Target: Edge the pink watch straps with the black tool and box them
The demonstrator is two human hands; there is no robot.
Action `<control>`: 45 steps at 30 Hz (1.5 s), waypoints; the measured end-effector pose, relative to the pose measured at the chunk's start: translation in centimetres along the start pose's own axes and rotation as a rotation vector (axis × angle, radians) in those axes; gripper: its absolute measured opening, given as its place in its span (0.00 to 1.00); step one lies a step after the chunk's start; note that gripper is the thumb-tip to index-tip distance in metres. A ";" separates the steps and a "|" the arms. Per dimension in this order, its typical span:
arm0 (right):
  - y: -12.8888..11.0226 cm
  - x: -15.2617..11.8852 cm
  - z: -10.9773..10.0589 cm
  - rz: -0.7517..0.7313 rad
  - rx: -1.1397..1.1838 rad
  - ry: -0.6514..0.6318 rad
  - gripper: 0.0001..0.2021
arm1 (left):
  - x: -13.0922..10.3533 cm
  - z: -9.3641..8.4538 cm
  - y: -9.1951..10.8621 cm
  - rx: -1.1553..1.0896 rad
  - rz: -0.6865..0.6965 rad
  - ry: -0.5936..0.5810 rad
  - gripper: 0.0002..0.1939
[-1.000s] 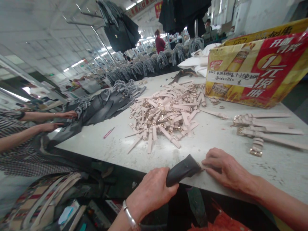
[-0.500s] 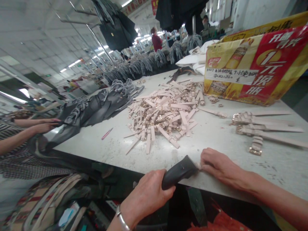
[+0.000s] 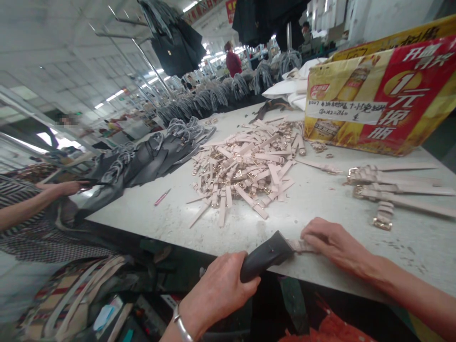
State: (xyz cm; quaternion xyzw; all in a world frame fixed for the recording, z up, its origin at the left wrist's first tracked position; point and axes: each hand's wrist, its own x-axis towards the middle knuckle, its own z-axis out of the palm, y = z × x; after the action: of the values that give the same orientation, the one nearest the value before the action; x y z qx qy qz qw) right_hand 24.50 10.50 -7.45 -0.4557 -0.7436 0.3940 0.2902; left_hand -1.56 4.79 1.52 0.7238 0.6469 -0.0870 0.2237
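My left hand point(image 3: 228, 280), with a silver bracelet at the wrist, is wrapped around a dark grey leather piece point(image 3: 267, 255) at the table's front edge. A pale pink strap point(image 3: 302, 245) sticks out of the piece's right end, and the fingers of my right hand point(image 3: 329, 242) are closed on it. Beyond my hands lies a heap of pale pink straps with gold buckles point(image 3: 245, 164). More buckled straps point(image 3: 395, 183) lie at the right.
A yellow and red carton point(image 3: 377, 95) stands at the back right. Dark grey leather pieces point(image 3: 156, 152) cover the table's left side, where another person's hand point(image 3: 73, 187) touches them. A pink pen-like tool point(image 3: 162, 197) lies left of the heap.
My right hand has moved slightly right, away from the leather piece, and more of the pale strap shows between them. At the left, only one of the other person's hands now shows clearly.
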 end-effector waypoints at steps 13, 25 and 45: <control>0.5 -0.8 0.6 -0.253 -0.264 -0.115 0.09 | 0.2 -0.2 1.1 0.085 0.025 -0.019 0.12; -0.1 -0.3 0.9 -0.039 -0.291 -0.068 0.07 | -0.1 -0.7 0.5 0.104 -0.038 -0.009 0.12; 0.9 0.1 0.9 -0.045 -0.019 0.152 0.07 | 1.9 -1.2 6.0 0.359 0.190 0.035 0.08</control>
State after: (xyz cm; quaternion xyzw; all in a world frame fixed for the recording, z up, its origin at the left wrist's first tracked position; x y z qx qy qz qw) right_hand 24.18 10.51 -8.64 -0.4704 -0.7332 0.3444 0.3501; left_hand 4.40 6.68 3.10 0.8114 0.5534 -0.1670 0.0869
